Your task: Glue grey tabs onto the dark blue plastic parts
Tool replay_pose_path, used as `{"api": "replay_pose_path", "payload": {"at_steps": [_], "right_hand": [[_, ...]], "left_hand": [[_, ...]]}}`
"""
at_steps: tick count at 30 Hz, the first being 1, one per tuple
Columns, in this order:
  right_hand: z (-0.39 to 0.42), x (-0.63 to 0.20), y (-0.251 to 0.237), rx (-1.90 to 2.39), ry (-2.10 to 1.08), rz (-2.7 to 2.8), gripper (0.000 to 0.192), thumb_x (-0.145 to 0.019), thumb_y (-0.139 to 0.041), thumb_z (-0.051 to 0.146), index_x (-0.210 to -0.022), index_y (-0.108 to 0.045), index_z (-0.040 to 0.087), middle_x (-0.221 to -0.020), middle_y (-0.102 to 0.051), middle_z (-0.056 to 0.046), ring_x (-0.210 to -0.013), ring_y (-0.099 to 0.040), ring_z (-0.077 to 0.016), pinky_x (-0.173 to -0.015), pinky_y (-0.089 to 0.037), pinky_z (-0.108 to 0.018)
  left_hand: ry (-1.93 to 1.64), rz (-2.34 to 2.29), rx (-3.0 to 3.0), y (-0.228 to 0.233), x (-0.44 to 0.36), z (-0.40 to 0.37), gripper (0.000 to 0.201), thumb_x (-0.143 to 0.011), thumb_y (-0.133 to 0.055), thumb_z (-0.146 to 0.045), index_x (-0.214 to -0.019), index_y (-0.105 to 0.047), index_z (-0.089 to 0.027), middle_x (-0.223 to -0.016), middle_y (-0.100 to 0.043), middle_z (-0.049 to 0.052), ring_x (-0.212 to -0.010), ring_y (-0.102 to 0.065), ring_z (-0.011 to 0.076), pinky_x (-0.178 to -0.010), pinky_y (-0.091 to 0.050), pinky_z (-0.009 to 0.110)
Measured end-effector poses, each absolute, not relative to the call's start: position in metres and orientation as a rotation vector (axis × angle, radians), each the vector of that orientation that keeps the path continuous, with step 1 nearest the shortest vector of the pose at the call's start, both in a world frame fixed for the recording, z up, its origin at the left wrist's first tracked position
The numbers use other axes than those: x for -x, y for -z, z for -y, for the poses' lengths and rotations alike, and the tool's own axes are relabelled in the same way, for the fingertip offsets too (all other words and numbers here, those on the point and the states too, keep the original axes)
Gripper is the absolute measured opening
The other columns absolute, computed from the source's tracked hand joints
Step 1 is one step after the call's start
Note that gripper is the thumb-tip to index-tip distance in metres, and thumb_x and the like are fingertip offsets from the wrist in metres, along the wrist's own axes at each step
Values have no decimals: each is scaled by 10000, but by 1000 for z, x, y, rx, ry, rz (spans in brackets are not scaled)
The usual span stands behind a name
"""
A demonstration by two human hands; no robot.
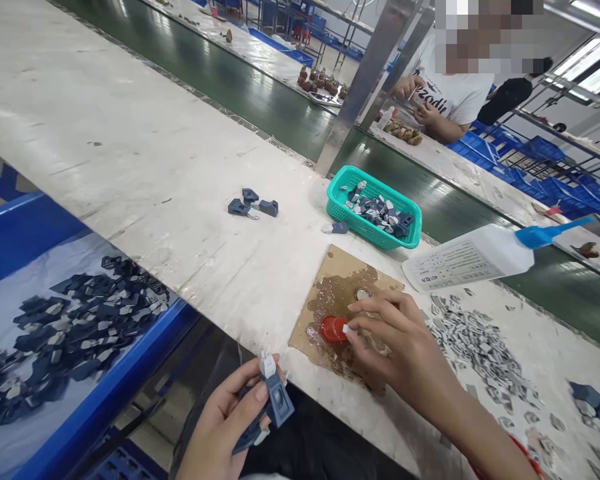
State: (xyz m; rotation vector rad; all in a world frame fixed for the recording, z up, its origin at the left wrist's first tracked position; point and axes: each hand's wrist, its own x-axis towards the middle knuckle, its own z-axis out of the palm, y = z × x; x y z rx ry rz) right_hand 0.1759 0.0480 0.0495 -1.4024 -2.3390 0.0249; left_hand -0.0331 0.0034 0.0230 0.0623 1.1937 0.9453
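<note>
My left hand (pixel 235 413) is closed around dark blue and light grey plastic parts (pixel 279 399), held over my lap at the table's edge. Between thumb and fingertips, my right hand (pixel 400 340) pinches a small light grey plastic piece (pixel 347 329). That piece is at the rim of a small red cap (pixel 334 330), which sits on a brown cardboard sheet (pixel 325 280) stained with wet, shiny liquid. To the right of my right hand, many loose grey pieces (pixel 480 353) are spread over the table.
A white glue bottle (pixel 475 260) with a blue nozzle lies tilted on the right. Beyond the cardboard stands a green basket (pixel 375 237) of parts. Several blue parts (pixel 253 205) lie mid-table. A blue crate (pixel 145 347) of parts is at left. Across the green conveyor (pixel 260 87) sits another person (pixel 460 100).
</note>
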Motion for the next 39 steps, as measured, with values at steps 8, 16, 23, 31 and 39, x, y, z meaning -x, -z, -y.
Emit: {"api": "replay_pose_path", "payload": {"at_steps": [8,16,23,31,39], "right_hand": [[-49,-175,-50,1380,31,2402,79,-776,-577,119,-781,-605,193,-915,-632,-52,-938,-468,-219,-776,-463,-375],[-46,-175,-61,1364,69,2288,64,-770,-609,142,-809,-616,192,-904,-635,-64,-894,-469,-205,-760,-432,-366],[-38,-171,-57,1424,136,2214,44,-764,-613,143,-781,-602,182,-879,-621,-78,-884,-463,-214,-777,-400,-379],[-11,-146,-62,1303,-50,2143,109,-731,-595,111,-806,-586,188,-854,-604,-61,-859,-495,-181,-786,-409,-337],[-9,-142,-56,1306,-85,2132,122,-705,-617,111,-794,-610,193,-825,-631,-60,-820,-527,-178,-736,-470,-329]], "left_hand": [[-869,-1187,-94,-23,30,-1,379,-453,-844,-370,-805,-755,-265,-770,-718,5,-661,-593,136,-590,-459,197],[-849,-1153,-198,-21,25,0,307,-581,-784,-370,-866,-735,-267,-710,-670,-29,-651,-560,117,-629,-436,196],[-950,-1171,-526,-19,14,-4,210,-672,-711,-366,-856,-726,-267,-838,-722,-34,-876,-600,167,-794,-414,197],[-1015,-1183,-738,-24,10,-3,127,-707,-667,-300,-822,-717,-282,-821,-720,-65,-818,-618,131,-759,-427,144],[-1024,-1161,-797,-23,10,0,113,-733,-645,-265,-828,-704,-282,-825,-718,-60,-827,-619,129,-767,-422,144]]}}
